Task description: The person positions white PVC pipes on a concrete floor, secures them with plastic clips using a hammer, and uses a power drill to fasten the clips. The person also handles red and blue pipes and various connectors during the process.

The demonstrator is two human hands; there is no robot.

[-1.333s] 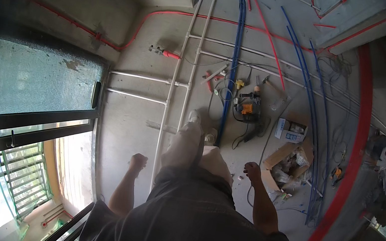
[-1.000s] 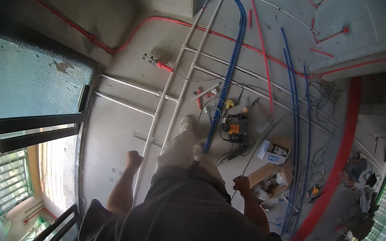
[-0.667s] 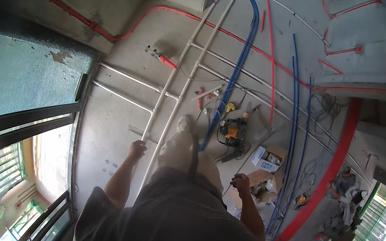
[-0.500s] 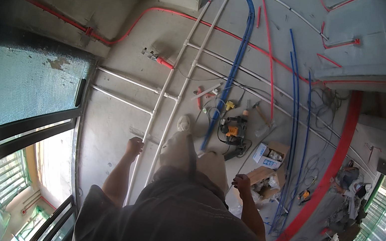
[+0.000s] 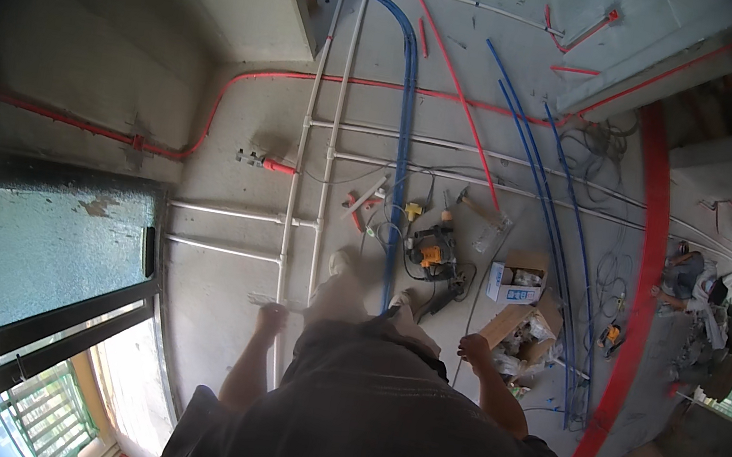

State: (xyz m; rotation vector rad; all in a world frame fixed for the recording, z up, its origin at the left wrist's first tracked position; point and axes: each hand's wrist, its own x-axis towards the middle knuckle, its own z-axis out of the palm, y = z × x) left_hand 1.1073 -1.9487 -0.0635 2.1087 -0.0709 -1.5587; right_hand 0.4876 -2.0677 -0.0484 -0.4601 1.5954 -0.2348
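Observation:
My left hand [image 5: 272, 318] hangs over the white pipes [image 5: 326, 194] that run along the floor. Its fingers look curled in, slightly blurred, with no object showing. On my other side, my right hand [image 5: 473, 349] hangs with fingers curled, left of an open cardboard box [image 5: 501, 324] of small parts and plastic bags. I see nothing protruding from it. In front of my feet lie a black and orange power drill [image 5: 431, 256], a hammer [image 5: 475, 206] and a yellow plug or fitting [image 5: 414, 210].
Blue conduits [image 5: 402, 139] and a red conduit [image 5: 351, 83] cross the white pipes. A red-handled power tool [image 5: 278, 166] lies left of them. A smaller box [image 5: 515, 286] stands by the cardboard box. Loose cables [image 5: 605, 276] lie right; a window [image 5: 38, 244] is left.
My view has turned and moved, so the pipes run more upright and the floor items have shifted. Both hands hang at my sides; the right hand's fingers look more closed.

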